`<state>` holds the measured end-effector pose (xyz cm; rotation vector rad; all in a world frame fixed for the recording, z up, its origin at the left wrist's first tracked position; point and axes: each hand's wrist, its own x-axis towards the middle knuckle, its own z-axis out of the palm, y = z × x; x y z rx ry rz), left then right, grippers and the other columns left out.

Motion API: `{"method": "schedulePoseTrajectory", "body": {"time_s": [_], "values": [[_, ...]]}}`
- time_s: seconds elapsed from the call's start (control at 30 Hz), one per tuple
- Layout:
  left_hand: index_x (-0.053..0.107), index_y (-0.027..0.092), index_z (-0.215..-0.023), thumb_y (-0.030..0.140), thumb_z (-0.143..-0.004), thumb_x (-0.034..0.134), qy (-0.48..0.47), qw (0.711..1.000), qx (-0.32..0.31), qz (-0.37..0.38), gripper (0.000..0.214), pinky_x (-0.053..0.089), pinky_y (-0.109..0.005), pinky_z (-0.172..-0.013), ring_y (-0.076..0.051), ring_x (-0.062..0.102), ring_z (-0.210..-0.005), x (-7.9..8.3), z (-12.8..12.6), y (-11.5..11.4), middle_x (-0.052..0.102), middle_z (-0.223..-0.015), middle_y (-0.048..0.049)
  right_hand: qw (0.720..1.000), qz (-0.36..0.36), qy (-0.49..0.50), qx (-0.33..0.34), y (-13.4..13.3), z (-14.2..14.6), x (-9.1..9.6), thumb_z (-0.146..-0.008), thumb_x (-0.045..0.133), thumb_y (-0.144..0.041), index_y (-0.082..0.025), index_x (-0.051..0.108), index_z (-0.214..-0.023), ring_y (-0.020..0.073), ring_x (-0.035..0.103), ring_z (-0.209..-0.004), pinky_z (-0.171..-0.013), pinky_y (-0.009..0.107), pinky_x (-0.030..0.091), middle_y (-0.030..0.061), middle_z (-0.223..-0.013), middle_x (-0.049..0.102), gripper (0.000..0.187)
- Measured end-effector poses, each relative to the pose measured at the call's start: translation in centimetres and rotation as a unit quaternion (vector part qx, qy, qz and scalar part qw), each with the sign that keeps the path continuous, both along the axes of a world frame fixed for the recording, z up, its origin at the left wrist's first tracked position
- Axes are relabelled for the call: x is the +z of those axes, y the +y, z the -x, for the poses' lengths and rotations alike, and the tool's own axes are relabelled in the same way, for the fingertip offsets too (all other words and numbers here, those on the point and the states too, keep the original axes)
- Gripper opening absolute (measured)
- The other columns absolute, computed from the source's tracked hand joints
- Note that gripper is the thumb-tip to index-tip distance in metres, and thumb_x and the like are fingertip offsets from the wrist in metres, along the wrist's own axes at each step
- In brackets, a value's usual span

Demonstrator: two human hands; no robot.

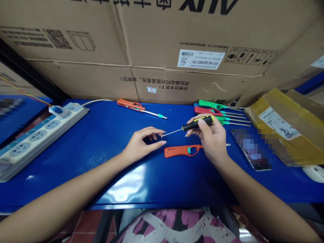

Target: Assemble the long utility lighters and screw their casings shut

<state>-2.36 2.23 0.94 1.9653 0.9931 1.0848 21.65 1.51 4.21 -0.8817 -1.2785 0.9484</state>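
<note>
My right hand (214,138) is closed around the black and yellow handle of a screwdriver (194,124). The thin shaft points left and slightly down. Its tip lies in the gap between the thumb and fingers of my left hand (139,145), which are apart. A tiny bit shows at the tip, too small to make out. Just below the shaft, an orange long-neck gas lighter (177,151) lies flat on the blue table (101,182), its nozzle partly hidden behind my right hand. A second orange lighter (130,104) lies farther back, its metal tube pointing right.
Several green and red lighters (209,110) lie together behind my right hand. A phone (251,150), a yellow-taped parcel (278,128) and a white rounded object (314,172) are at right. A power strip (37,135) runs along the left. A large cardboard box (152,40) stands behind.
</note>
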Motion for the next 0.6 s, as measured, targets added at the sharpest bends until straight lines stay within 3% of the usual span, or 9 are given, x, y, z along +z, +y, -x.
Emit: {"method": "schedulePoseTrajectory", "body": {"time_s": [0.23, 0.6], "values": [[0.078, 0.016, -0.089, 0.03, -0.088, 0.075, -0.003, 1.0, -0.01, -0.003, 0.014, 0.052, -0.025, -0.07, -0.013, 0.067, -0.076, 0.24, 0.0, 0.03, 0.076, -0.088, -0.0054, 0.999, 0.025, 0.02, 0.024, -0.02, -0.23, -0.03, -0.094, 0.065, -0.041, -0.023, 0.059, -0.097, 0.0117, 0.067, -0.063, -0.062, 0.03, 0.062, 0.0003, -0.092, 0.068, 0.019], [0.075, 0.017, -0.087, 0.026, -0.091, 0.07, 0.049, 0.994, -0.046, -0.083, 0.011, 0.054, -0.029, -0.076, -0.016, 0.069, -0.079, 0.57, 0.07, -0.15, 0.077, -0.085, -0.0053, 1.0, 0.011, -0.004, 0.022, -0.07, -0.53, 0.02, -0.095, 0.063, -0.04, -0.024, 0.058, -0.096, 0.0115, 0.064, -0.06, -0.059, 0.03, 0.06, -0.0001, -0.091, 0.066, 0.017]]}}
